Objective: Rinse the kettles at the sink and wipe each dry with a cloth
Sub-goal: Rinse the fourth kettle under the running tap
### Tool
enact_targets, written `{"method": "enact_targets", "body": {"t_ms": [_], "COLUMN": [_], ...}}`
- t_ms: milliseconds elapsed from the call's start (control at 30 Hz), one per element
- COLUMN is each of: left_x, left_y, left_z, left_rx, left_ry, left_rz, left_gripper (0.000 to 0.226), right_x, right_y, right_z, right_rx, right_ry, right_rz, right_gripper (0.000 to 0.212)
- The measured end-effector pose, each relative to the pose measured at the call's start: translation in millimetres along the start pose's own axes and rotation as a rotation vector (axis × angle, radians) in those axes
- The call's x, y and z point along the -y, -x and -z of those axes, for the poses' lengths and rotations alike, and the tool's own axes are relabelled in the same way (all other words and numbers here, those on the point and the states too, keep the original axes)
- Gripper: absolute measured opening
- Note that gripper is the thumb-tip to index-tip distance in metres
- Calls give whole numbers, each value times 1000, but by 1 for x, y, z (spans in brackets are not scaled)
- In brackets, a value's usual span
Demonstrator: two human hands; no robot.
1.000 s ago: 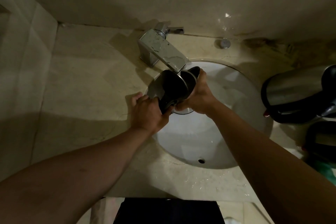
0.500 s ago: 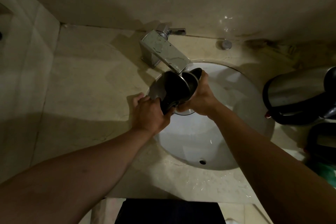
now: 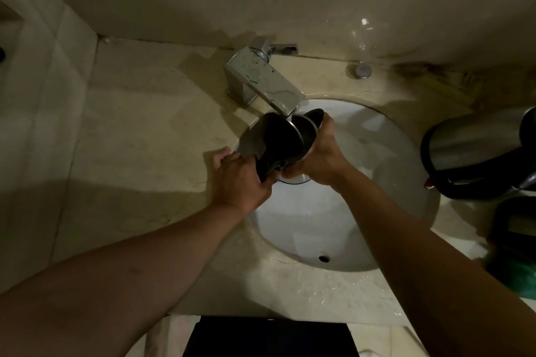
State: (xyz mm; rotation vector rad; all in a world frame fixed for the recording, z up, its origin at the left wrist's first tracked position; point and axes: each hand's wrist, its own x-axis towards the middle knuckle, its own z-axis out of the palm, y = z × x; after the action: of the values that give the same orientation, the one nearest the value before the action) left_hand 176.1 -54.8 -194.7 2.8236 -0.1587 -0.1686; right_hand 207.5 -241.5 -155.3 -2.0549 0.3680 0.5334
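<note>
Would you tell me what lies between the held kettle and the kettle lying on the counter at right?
Only bare white sink basin in the head view.

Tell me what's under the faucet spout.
The kettle, tilted and gripped by the left hand and right hand, over the sink. Its inside is too dark to see.

Beige marbled stone countertop [image 3: 139, 136], wet speckles along the front edge near the basin. Round white undermount basin [image 3: 313, 223] set into it, overflow hole on the near wall. Chrome square-bodied faucet [image 3: 261, 78] mounted on the counter behind the basin, spout angled out over the bowl, droplets on its top face. Small round chrome button [image 3: 359, 70] on the counter to the right of the faucet. At right edge: a steel kettle with black trim [image 3: 475, 151] on the counter; a second dark kettle [image 3: 516, 229] nearer, partly cut off. Green item [image 3: 522, 278] at far right, blurred, unidentifiable.
</note>
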Motion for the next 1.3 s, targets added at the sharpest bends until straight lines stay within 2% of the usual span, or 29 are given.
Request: {"method": "enact_targets", "body": {"t_ms": [167, 267, 367, 467, 567, 667, 800, 1033, 1300], "left_x": [1, 2, 2, 2, 3, 5, 4, 6, 7], "left_y": [0, -1, -1, -1, 0, 0, 0, 2, 2], "left_z": [1, 0, 0, 1, 0, 0, 3, 2, -1], "left_rx": [13, 4, -9, -20, -11, 22, -5, -49, -41], "left_ry": [-10, -6, -3, -15, -36, -78, -60, 9, -6], "left_rz": [0, -1, -3, -13, -19, -42, -77, -119, -109], "left_gripper": [35, 34, 37, 38, 37, 39, 34, 29, 32], "right_x": [-3, 6, 15, 41, 84, 119, 142, 145, 141], "right_y": [1, 4, 0, -10, -17, -24, -35, -39, -39], "right_z": [-2, 19, 53, 81, 85, 68, 52, 55, 54], "right_rx": [9, 145, 262, 158, 8, -63, 24, 68, 58], "right_ry": [10, 42, 66, 115, 104, 150, 241, 330, 248], "right_rz": [-10, -39, -174, -223, -60, 112, 152, 167, 160], "right_gripper": [135, 131, 114, 90, 76, 87, 104, 98, 95]}}
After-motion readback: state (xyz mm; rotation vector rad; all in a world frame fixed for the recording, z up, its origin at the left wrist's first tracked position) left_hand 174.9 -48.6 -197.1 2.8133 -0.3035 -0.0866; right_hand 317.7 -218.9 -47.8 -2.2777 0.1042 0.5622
